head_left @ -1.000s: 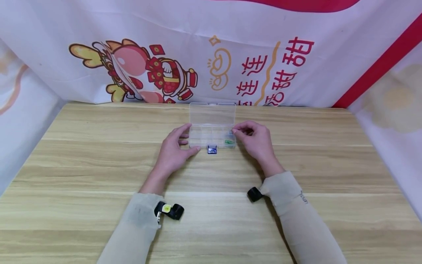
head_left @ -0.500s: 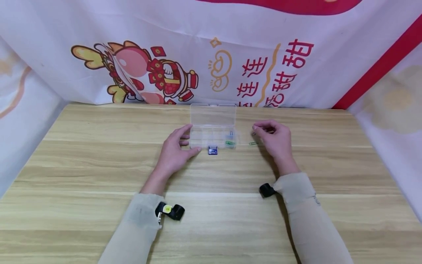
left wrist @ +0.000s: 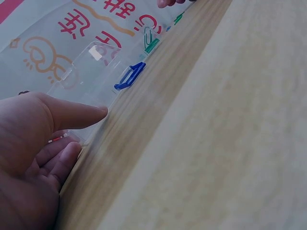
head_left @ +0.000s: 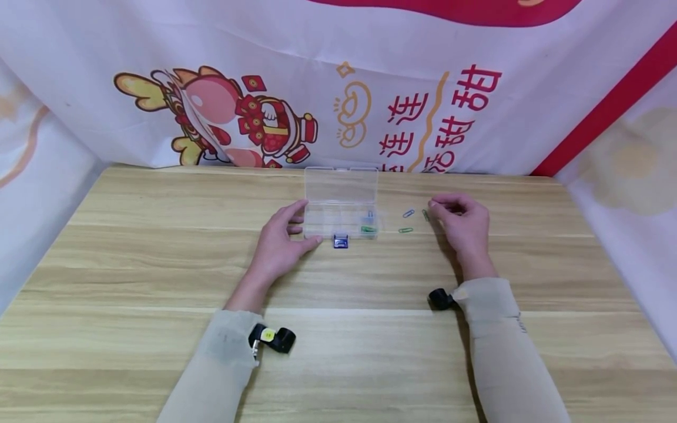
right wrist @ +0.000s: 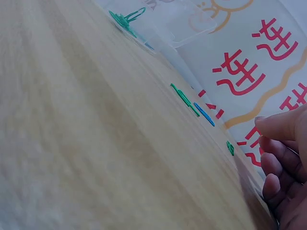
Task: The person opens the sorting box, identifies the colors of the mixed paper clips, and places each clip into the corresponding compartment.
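A clear plastic compartment box [head_left: 331,228] stands with its lid raised at the table's back. My left hand [head_left: 278,241] holds its left end, thumb at the front edge and fingers along the side. Green paper clips [head_left: 368,229] lie in the box's front right compartment, and a blue paper clip [head_left: 371,214] behind them. My right hand [head_left: 465,226] hovers to the right, fingers loosely bent, with nothing visible between them. Just left of its fingertips lies a green paper clip [right wrist: 230,148]. Another blue paper clip [head_left: 408,214] and a second loose green paper clip [head_left: 405,230] lie nearer the box.
A blue latch [head_left: 341,241] sticks out from the box's front. Behind the wooden table [head_left: 349,352] hangs a white printed cloth [head_left: 296,35], close to the raised lid [head_left: 341,185]. Each wrist carries a small black camera [head_left: 285,339].
My right hand has moved from the box's right compartments to the right, past the loose paper clips, which are now uncovered. The left hand has stayed at the box.
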A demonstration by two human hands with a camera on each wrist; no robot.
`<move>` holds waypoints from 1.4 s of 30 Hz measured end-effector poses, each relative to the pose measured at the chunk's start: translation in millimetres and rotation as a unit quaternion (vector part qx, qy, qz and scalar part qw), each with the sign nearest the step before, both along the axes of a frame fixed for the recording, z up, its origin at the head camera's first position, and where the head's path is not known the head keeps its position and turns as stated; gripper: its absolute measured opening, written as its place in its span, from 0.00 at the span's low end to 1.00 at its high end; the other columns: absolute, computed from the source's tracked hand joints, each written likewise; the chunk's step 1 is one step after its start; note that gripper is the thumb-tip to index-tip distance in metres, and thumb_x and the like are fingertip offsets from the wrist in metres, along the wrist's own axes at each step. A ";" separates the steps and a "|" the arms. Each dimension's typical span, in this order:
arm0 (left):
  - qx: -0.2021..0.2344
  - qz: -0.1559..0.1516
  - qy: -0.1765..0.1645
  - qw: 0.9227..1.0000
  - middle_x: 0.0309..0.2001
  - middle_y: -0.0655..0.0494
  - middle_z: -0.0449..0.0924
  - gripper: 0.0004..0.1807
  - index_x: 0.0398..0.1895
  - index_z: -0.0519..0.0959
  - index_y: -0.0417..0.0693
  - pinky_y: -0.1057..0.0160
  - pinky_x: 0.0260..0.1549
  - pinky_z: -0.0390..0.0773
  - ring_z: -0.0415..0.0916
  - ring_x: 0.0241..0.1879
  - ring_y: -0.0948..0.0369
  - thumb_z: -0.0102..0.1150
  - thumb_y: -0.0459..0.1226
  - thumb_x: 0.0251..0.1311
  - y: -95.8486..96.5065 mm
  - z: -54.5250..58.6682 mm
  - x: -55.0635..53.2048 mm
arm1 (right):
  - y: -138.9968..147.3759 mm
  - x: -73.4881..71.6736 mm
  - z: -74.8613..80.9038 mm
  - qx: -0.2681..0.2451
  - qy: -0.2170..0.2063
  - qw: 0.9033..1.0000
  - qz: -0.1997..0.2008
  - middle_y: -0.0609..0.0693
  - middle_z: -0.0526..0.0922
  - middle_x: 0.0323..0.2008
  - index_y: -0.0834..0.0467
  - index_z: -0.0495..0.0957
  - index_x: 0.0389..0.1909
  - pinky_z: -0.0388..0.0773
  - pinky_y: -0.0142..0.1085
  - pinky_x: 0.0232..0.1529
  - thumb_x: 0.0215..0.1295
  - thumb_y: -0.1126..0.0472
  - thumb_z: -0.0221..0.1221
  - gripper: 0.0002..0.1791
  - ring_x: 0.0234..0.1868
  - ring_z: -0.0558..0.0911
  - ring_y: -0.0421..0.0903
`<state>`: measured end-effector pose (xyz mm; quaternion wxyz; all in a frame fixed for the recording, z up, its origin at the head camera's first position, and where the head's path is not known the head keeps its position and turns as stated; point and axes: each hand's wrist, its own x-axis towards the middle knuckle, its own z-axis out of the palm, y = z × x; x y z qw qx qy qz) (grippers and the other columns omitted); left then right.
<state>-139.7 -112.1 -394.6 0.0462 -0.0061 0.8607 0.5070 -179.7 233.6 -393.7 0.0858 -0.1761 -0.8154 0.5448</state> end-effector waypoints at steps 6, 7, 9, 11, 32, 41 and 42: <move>0.002 -0.001 0.002 1.000 0.72 0.47 0.74 0.44 0.83 0.66 0.56 0.48 0.70 0.80 0.77 0.66 0.47 0.75 0.36 0.65 -0.6 -0.7 0.3 | -3.6 2.7 1.6 0.055 -0.006 0.997 0.044 0.45 0.87 0.49 0.53 0.89 0.55 0.77 0.30 0.49 0.71 0.51 0.71 0.16 0.49 0.79 0.41; 0.002 -0.002 0.002 1.000 0.72 0.47 0.74 0.44 0.83 0.66 0.56 0.48 0.70 0.80 0.77 0.66 0.47 0.75 0.36 0.65 -0.7 -0.8 0.4 | -4.0 3.0 1.2 0.069 -0.004 0.996 0.057 0.47 0.87 0.51 0.53 0.88 0.55 0.77 0.31 0.50 0.72 0.51 0.71 0.16 0.49 0.79 0.42; 0.002 -0.002 0.001 1.000 0.72 0.47 0.74 0.44 0.83 0.66 0.56 0.49 0.70 0.80 0.77 0.66 0.47 0.75 0.36 0.65 -0.9 -1.2 0.3 | -4.2 3.1 -1.4 0.097 0.006 0.992 0.084 0.51 0.86 0.54 0.54 0.88 0.56 0.76 0.34 0.52 0.72 0.51 0.70 0.16 0.51 0.79 0.46; 0.002 -0.002 0.001 1.000 0.73 0.47 0.74 0.45 0.83 0.66 0.56 0.49 0.70 0.80 0.78 0.66 0.47 0.75 0.36 0.65 -1.0 -1.3 0.4 | -4.1 2.9 -4.5 0.122 0.019 0.986 0.111 0.54 0.84 0.56 0.55 0.89 0.55 0.76 0.37 0.55 0.73 0.53 0.69 0.15 0.53 0.79 0.49; 0.004 0.000 0.001 1.000 0.72 0.48 0.74 0.44 0.83 0.66 0.57 0.48 0.70 0.80 0.78 0.66 0.47 0.76 0.36 0.65 -0.8 -1.6 0.3 | -9.3 2.0 -8.9 0.184 0.039 0.964 0.186 0.59 0.78 0.61 0.58 0.90 0.45 0.74 0.57 0.69 0.73 0.60 0.68 0.07 0.66 0.71 0.58; 0.003 0.000 0.004 1.000 0.72 0.48 0.74 0.44 0.83 0.66 0.57 0.48 0.70 0.80 0.78 0.65 0.47 0.76 0.36 0.65 -1.3 -3.2 -0.7 | -11.5 1.9 -7.4 0.199 0.027 0.964 0.177 0.59 0.78 0.60 0.59 0.89 0.44 0.72 0.53 0.65 0.73 0.60 0.68 0.07 0.64 0.71 0.59; 0.003 0.000 0.003 1.000 0.72 0.48 0.74 0.44 0.83 0.66 0.57 0.48 0.70 0.80 0.78 0.65 0.47 0.76 0.37 0.65 -1.4 -3.4 -0.8 | -11.8 1.9 -7.2 0.200 0.025 0.963 0.177 0.59 0.78 0.60 0.60 0.89 0.45 0.73 0.53 0.65 0.73 0.60 0.68 0.07 0.63 0.71 0.59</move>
